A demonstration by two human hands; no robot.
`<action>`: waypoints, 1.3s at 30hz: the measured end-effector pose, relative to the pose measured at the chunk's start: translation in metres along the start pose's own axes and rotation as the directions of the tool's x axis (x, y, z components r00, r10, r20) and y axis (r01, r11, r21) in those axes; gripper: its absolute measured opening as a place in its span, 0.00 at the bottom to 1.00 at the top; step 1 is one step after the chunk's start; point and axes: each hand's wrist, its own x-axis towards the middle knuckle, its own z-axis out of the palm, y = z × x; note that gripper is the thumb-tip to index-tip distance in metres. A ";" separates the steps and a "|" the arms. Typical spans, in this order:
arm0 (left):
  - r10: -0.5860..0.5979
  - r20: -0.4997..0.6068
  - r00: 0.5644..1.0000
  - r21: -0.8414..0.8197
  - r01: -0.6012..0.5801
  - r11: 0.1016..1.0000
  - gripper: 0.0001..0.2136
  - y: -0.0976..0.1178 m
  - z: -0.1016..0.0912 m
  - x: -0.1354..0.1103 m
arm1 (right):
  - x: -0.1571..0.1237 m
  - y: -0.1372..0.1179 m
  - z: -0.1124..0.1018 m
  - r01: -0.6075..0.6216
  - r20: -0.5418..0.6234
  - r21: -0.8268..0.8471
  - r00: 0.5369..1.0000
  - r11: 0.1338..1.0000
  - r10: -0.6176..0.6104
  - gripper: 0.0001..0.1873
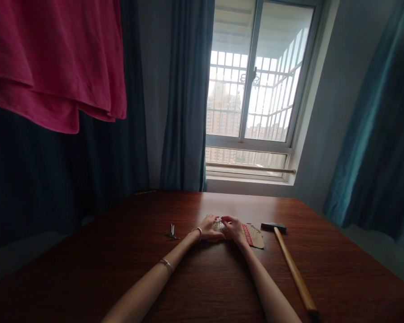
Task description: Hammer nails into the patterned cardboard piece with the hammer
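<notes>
A tan insole-shaped piece (255, 236) with a dotted pattern, a pink band and a row of dark marks along its upper edge lies flat on the table. My left hand (208, 227) curves around its left end, thumb at the near edge and fingers at the far one. Over the middle of the piece, my right hand (234, 228) is closed in a pinch, its fingertips near those of the left. A thin light sliver shows at the pinch, too small to name. Both hands hide much of the piece.
Several slim metal pins or punches (172, 231) lie to the left. On the right rests a hammer (291, 264) with a wooden handle pointing towards me. The brown wooden table (87, 278) reaches the window (249, 89). A pink cloth (60, 58) hangs upper left.
</notes>
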 end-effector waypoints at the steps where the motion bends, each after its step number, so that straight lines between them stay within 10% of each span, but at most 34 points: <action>1: 0.016 -0.001 1.000 0.031 -0.016 0.999 0.36 0.001 0.000 0.000 | 0.000 0.000 0.000 0.003 0.009 -0.009 1.000 1.000 -0.002 0.10; 14: -0.011 0.003 1.000 0.062 0.010 0.998 0.35 0.002 -0.003 -0.001 | -0.006 -0.003 0.001 0.025 0.034 -0.156 0.999 0.987 -0.020 0.10; 25: -0.073 -0.171 0.983 -0.064 0.063 0.996 0.15 0.015 -0.003 0.001 | -0.009 -0.007 -0.002 0.092 0.046 -0.256 0.995 0.962 -0.083 0.06; 39: -0.158 -0.011 0.987 -0.224 0.152 0.963 0.12 0.003 -0.001 0.021 | -0.009 -0.009 -0.002 0.097 0.041 -0.285 0.995 0.954 -0.089 0.07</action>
